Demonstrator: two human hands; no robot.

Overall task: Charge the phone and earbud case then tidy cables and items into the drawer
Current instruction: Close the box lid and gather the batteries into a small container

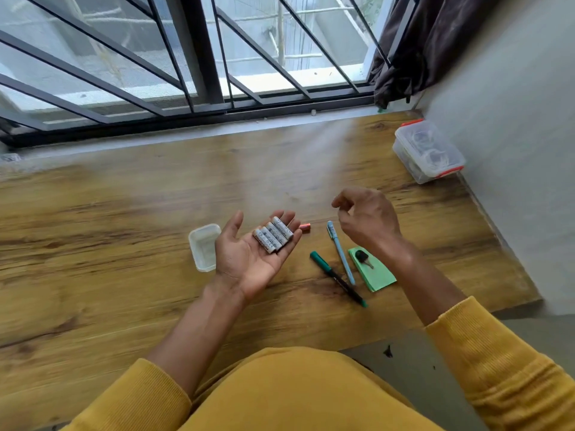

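Note:
My left hand lies palm up above the wooden table, fingers straight, carrying several white batteries on its fingers. My right hand hovers to the right with fingers loosely curled, holding nothing. A red battery lies on the table between the hands. A small clear plastic box sits open just left of my left hand. No phone, earbud case or drawer is in view.
A light blue pen and a green-capped marker lie below my right hand. A key rests on green paper. A lidded clear container with orange clips stands by the right wall. A barred window runs behind the table.

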